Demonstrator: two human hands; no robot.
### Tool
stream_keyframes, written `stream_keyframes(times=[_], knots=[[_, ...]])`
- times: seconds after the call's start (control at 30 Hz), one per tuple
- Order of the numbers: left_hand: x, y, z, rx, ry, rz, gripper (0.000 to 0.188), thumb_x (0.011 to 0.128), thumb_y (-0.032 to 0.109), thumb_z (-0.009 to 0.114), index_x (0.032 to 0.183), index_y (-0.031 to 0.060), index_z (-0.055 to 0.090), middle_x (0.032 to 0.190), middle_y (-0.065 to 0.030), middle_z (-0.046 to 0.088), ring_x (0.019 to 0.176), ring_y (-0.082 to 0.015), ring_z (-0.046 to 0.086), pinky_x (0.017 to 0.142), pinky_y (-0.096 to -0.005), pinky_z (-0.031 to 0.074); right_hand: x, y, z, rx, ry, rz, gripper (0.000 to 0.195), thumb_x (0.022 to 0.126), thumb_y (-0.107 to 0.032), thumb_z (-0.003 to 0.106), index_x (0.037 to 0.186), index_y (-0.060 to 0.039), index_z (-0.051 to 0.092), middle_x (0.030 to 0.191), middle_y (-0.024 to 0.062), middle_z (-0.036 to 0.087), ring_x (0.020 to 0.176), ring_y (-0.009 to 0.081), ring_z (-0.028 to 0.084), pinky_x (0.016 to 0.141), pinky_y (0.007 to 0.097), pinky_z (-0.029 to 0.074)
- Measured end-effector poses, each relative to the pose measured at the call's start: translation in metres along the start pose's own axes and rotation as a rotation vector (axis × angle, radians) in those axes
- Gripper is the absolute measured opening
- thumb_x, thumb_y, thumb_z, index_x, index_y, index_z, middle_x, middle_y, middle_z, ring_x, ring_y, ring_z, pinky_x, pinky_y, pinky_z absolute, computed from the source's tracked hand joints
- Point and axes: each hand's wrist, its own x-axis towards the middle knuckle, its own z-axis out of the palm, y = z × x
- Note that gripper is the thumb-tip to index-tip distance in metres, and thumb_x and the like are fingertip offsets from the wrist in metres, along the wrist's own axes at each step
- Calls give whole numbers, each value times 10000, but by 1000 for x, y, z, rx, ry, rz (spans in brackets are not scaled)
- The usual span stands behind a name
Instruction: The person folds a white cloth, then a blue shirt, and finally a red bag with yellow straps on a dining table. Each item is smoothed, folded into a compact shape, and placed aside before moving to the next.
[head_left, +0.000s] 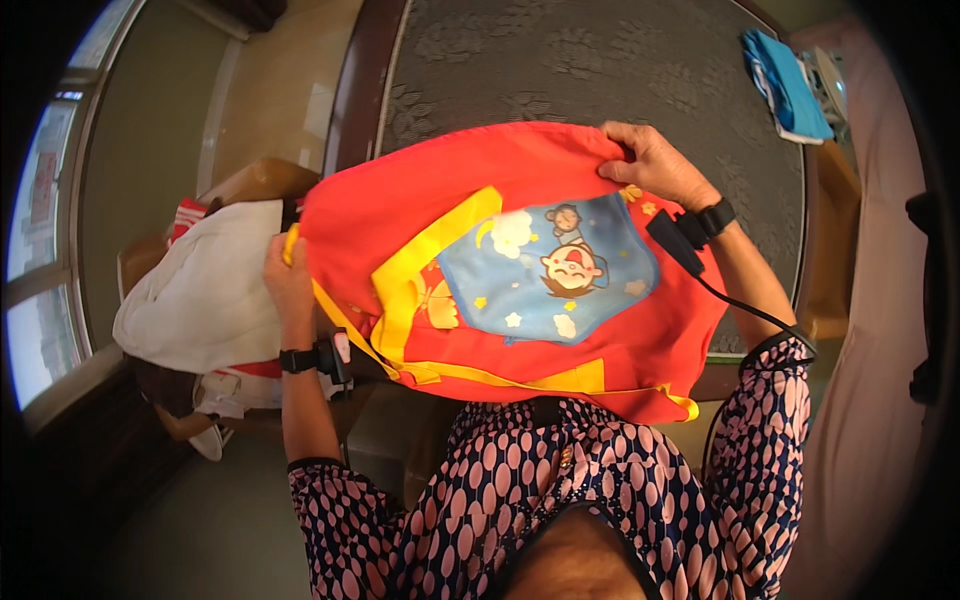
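Note:
Stretched between my hands is a red cloth apron (420, 180) with yellow trim and straps. A blue pocket (487, 292) on its front carries a cartoon figure, a cloud and stars. My left hand (291, 274) grips the left end by the yellow edging (291, 244). At the upper right, my right hand (649, 161) pinches the red edge between thumb and fingers. One yellow strap (480, 375) runs along the lower side, close to my body. The fingers of my left hand are partly hidden.
A table with a dark patterned cover (525, 60) lies beyond the apron. Folded blue cloth (787, 86) rests at its far right corner. White cloth (210, 292) is heaped on a chair (259, 180) at left. A pale pink curtain (862, 375) hangs at right.

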Motion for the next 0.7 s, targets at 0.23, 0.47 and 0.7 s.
stream_keyframes(times=[0.23,0.47,0.7], knots=[[74,84,24,145,168,454,191,887,153,572,993,-6,569,848,-159,617,760,-261,590,715,-334,472,-29,22,-88,-697,245,-266,130,752,-59,635,807,27,554,647,163,540,583,239,528,568,334,446],[222,180,85,36,223,387,386,854,250,612,1148,8,550,1067,-166,620,982,-257,603,854,-329,458,13,-5,-222,-766,1106,-226,219,812,-114,563,1022,-51,572,811,196,621,761,352,618,658,417,482],[103,56,121,-46,-168,157,368,837,219,624,1150,37,558,921,-80,639,811,-177,600,746,-325,485,-102,129,-141,-888,837,-22,140,777,-133,627,852,-19,596,836,150,611,792,343,591,675,417,471]])
